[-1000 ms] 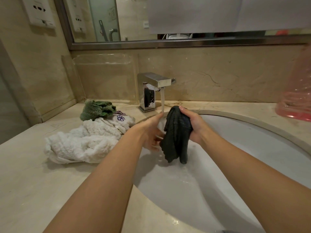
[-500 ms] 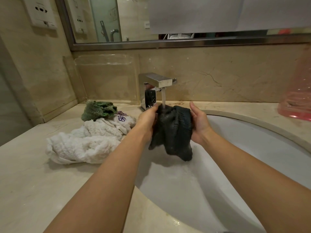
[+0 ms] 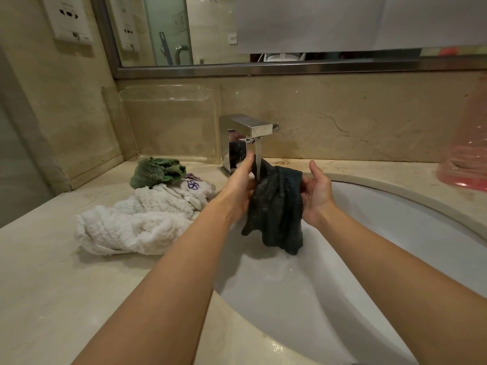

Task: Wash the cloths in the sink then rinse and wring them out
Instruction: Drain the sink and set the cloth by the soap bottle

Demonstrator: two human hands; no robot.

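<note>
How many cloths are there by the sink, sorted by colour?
Dark grey knitted cloth, held under the running tap by both hands: 1
Green fluffy cloth on the counter: 1
White towelling cloths on the counter, a large plain one and a smaller one with purple embroidery: 2
Total: 4

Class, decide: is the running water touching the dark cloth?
Touching. The head view shows the water stream landing on the dark cloth at its top.

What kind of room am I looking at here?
Most likely a bathroom, perhaps a hotel's. A white undermount sink sits in a marble counter below a wall mirror, and a square chrome tap runs water onto the dark cloth held by both hands.
</note>
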